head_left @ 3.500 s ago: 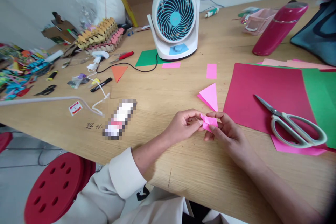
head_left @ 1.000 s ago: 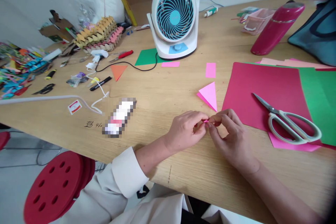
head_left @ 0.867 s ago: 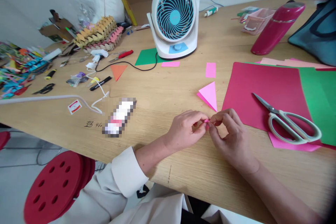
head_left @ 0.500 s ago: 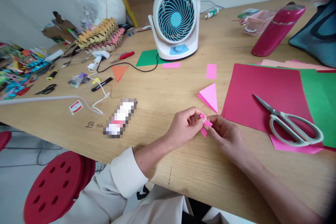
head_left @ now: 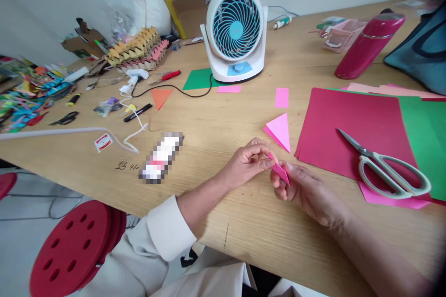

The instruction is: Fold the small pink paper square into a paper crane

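A small folded piece of pink paper is held between my two hands above the table's front part. My left hand pinches its upper left end between thumb and fingers. On the other side, my right hand grips it, thumb on top and fingers curled beneath. Just beyond my hands lies a pink paper folded into a triangle. Farther back are two small pink rectangles, one upright and one lying sideways. Scissors with pale handles rest on dark red sheets to the right.
A white fan stands at the back, its black cord running left. At right are a magenta bottle, pink basket and blue bag. A blurred-out phone lies left of my hands. Red stools stand below the table edge.
My right hand has turned so its fingers curl under the pink paper. The paper has tilted and now shows as a narrow slanted strip. The view has shifted slightly.
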The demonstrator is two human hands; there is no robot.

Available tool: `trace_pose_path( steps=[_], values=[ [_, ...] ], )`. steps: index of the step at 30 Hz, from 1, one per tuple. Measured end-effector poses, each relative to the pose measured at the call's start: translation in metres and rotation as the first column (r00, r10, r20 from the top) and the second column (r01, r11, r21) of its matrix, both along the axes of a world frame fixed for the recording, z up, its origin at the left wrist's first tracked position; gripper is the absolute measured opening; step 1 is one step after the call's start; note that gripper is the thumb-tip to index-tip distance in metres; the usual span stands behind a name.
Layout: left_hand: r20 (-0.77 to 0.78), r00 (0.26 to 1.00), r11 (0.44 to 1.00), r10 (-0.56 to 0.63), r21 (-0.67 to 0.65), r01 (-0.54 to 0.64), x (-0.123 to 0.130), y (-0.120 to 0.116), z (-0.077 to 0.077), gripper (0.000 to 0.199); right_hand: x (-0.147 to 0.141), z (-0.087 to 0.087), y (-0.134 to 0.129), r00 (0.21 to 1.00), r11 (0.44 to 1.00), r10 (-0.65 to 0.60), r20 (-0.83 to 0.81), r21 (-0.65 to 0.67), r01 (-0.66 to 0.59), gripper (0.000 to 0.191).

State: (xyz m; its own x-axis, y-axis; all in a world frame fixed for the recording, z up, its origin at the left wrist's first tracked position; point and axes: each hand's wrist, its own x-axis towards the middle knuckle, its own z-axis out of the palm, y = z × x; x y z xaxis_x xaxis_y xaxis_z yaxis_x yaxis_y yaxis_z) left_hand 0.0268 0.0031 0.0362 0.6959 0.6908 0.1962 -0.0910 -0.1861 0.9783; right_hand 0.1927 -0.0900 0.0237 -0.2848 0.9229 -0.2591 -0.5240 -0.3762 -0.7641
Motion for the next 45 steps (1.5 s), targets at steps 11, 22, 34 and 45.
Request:
trace_pose_path(
  steps=[11,22,34,45],
  values=[
    [-0.031,0.998,0.978,0.052,-0.201,-0.057,0.004,-0.007,-0.001,0.028,-0.009,-0.001,0.005,0.947,0.959,-0.266,0.178,-0.050,0.279,0.044],
    [-0.120,0.971,0.960,0.204,-0.171,-0.223,0.009,-0.013,-0.004,0.025,-0.012,-0.008,0.005,0.854,0.938,-0.340,0.394,0.208,0.277,0.038],
    [-0.090,0.978,0.957,0.188,-0.207,-0.203,0.009,-0.017,-0.006,0.035,-0.017,-0.007,0.004,0.852,0.937,-0.345,0.393,0.200,0.287,0.038],
    [-0.123,0.980,0.983,0.158,-0.072,-0.168,0.009,-0.020,-0.004,0.022,-0.016,-0.005,0.003,0.803,0.906,-0.413,0.430,0.285,0.313,0.034]
  ],
)
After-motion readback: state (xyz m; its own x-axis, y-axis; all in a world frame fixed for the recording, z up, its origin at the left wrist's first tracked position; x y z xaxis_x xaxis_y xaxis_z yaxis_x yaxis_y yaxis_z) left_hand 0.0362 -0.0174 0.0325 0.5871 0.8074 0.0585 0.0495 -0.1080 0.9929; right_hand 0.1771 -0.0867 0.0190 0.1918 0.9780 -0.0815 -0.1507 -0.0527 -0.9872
